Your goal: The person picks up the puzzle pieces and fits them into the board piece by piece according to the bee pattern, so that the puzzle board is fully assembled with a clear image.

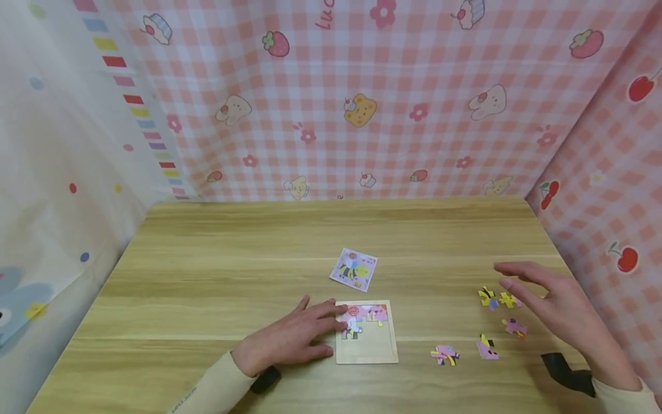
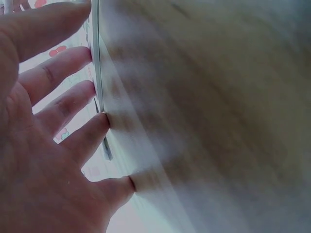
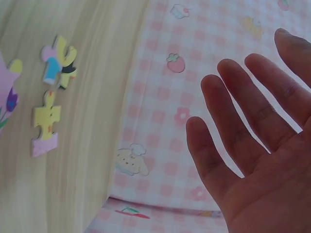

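Observation:
A square wooden puzzle tray lies on the table with several joined pieces along its top and upper left. My left hand rests at the tray's left edge, fingers spread, fingertips at its rim and over the pieces there. Over the loose pieces on the right hovers my right hand, its fingers extended and nothing in its grasp. Below it lie a yellow-and-black piece, a yellow piece and a pink piece. In the right wrist view the fingers are spread apart, away from the pieces.
Nearer the front lie a pink-and-yellow striped piece and a pink corner-like piece. A square bee picture card sits behind the tray. Patterned curtains border the wooden table at the back and both sides.

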`<action>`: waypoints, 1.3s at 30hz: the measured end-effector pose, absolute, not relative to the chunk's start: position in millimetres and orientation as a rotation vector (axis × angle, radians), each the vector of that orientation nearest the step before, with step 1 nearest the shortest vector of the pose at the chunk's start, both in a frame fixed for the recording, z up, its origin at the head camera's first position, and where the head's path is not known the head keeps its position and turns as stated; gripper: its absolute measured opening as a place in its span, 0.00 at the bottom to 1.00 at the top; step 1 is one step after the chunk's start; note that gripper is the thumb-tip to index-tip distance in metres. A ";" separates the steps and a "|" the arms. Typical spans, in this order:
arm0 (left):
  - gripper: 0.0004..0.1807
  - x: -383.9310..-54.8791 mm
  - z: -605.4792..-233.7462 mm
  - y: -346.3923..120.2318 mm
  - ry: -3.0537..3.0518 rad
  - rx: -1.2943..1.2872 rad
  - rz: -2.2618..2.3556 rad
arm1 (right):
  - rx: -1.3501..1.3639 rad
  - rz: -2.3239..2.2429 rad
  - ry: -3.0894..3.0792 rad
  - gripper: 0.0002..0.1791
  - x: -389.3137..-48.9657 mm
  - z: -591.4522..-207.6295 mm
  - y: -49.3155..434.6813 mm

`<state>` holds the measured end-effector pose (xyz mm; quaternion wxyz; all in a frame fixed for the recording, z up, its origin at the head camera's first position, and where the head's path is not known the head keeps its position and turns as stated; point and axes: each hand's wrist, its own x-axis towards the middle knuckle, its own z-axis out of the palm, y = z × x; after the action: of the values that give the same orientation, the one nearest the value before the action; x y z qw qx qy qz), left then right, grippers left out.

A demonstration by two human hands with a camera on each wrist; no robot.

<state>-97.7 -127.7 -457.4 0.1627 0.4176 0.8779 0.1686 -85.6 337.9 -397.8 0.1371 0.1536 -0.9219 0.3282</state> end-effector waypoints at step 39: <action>0.25 -97.9 -460.3 -128.0 2.469 1.135 0.592 | 0.838 0.640 -3.070 0.22 -122.8 -444.6 357.1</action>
<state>-97.9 -128.0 -460.3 0.1794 0.4014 0.8734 0.2094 -122.8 357.1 -444.6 -0.0523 0.2579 -0.9444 0.1969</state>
